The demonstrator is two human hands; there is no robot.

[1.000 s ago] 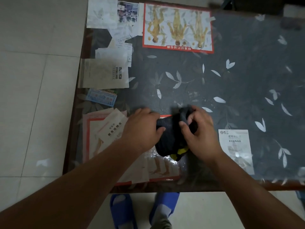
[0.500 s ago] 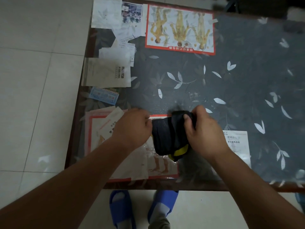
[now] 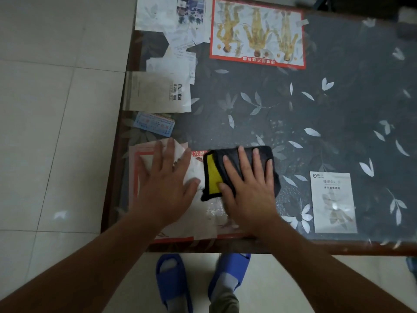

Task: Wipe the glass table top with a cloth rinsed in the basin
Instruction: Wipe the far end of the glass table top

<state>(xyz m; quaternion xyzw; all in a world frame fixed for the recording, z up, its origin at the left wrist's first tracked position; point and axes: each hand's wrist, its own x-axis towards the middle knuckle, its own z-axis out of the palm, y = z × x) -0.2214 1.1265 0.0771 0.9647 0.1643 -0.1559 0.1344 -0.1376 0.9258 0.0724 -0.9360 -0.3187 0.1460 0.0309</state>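
Cloth (image 3: 213, 172) is the centre of things: a black, fuzzy rag folded into a rough rectangle, with its left corner turned up to show a bright yellow inner face edged in black. It lies flat on the glass tabletop (image 3: 338, 109) near the front edge, a little left of the middle of the view.

At far left is pale tiled floor (image 3: 56, 132). Along the left side of the tabletop, papers lie under the glass: a beige printed sheet (image 3: 155, 93), a small blue card (image 3: 154, 124) below it, and a red-bordered sheet (image 3: 144, 159) nearer the front. The left hand (image 3: 167, 184) rests palm down on the glass over that sheet, its fingers (image 3: 170, 150) straight and spread, holding nothing, just beside the cloth but not on it.

The right hand (image 3: 248, 190) presses flat on top of the cloth, fingers (image 3: 241, 157) straight and slightly apart, thumb at the edge of the yellow patch. Farther back is a red-framed chart of three yellow figures (image 3: 257, 32). To the right, a white leaflet (image 3: 332, 202) sits under glass printed with pale leaves. Below the front edge stand two blue slippers (image 3: 173, 281).
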